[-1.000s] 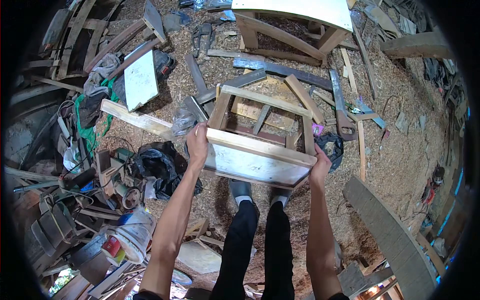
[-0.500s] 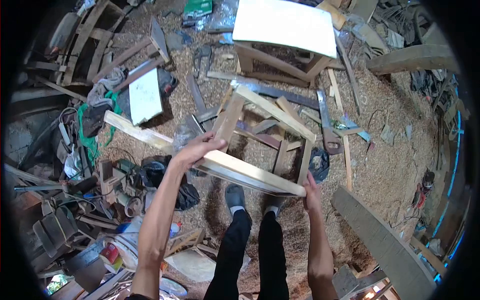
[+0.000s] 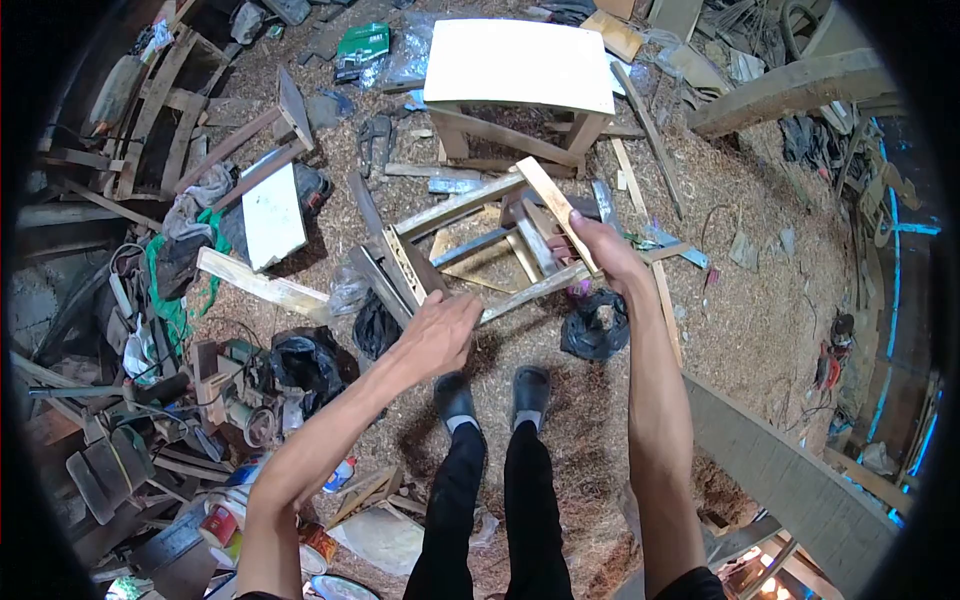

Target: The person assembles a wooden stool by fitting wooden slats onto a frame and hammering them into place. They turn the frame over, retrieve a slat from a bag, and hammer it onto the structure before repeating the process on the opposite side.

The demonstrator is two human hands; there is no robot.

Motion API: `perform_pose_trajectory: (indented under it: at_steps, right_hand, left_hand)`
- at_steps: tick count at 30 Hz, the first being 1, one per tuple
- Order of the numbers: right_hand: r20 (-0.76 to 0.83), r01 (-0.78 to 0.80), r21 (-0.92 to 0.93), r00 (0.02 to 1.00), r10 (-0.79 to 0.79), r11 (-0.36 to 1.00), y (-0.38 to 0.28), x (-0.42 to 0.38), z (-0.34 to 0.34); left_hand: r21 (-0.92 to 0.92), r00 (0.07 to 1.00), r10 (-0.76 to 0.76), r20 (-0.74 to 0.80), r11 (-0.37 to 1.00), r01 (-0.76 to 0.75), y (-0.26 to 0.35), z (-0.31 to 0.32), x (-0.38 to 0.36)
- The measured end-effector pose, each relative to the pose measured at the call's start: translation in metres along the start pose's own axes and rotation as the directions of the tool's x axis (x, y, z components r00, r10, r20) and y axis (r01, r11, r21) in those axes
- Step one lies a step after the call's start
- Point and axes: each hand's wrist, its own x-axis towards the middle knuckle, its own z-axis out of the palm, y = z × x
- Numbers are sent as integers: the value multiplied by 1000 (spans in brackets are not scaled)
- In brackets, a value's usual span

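A wooden frame point(image 3: 460, 206) of joined rails and legs is held tilted over the shavings-covered floor. My left hand point(image 3: 437, 332) is closed on its near left corner, with the fingertips partly hidden. My right hand point(image 3: 606, 250) wraps round the right rail, thumb on top and fingers underneath. Through the frame's openings, wood pieces and floor show. My shoes point(image 3: 531, 388) stand just below it.
A white-topped wooden stool point(image 3: 520, 65) stands beyond the frame. To the left lie a white panel point(image 3: 272, 215) and a pale board point(image 3: 262, 287). Black bags point(image 3: 597, 330) sit near my feet. A long plank point(image 3: 780, 450) slants at right; curved timber point(image 3: 790, 95) lies farther off.
The wooden frame has been turned and tilted. My right hand has moved up from the near right corner onto the right rail; my left hand has shifted right and nearer my body.
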Motion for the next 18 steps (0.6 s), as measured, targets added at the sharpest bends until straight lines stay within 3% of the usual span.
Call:
perform_pose_trajectory:
  at_steps: [1, 3, 4, 7, 9, 11, 13, 15, 17, 18]
  right_hand:
    - [-1, -12, -6, 1000, 12, 1000, 10, -2, -2]
    - [-130, 46, -362, 986, -100, 931, 22, -9, 3]
    - [-169, -25, -505, 983, -70, 863, 21, -15, 4]
    - [-136, -30, -496, 990, -43, 868, 26, -32, 0]
    - [-47, 31, -448, 997, -58, 894, 66, -21, -13]
    - [-103, 28, -454, 991, -84, 891, 82, -36, -14]
    - [-108, -36, -424, 994, -11, 905, 83, -55, -10]
    - [-137, -14, -457, 989, -54, 889, 104, -58, -14]
    - [-109, -50, -477, 994, -2, 878, 122, -61, -18]
    - [-94, -44, -498, 996, -4, 866, 130, -61, -16]
  left_hand:
    - [-13, 1000, -2, 1, 1000, 2, 2, 4, -3]
    - [13, 999, -29, -32, 999, 29, 5, 10, -10]
    - [34, 997, -47, -57, 998, 49, 8, 17, -16]
    - [59, 989, 1, -149, 998, 8, 20, 36, -26]
    - [53, 994, -68, -83, 996, 73, 35, 50, -36]
    - [108, 954, -102, -281, 985, 137, 53, 66, -42]
    - [91, 947, -195, -255, 970, 224, 60, 100, -61]
    - [41, 818, -329, -472, 919, 393, 67, 134, -75]
    - [62, 782, -327, -531, 905, 420, 70, 157, -85]
    - [-176, 642, -392, -659, 910, 375, 73, 161, -81]
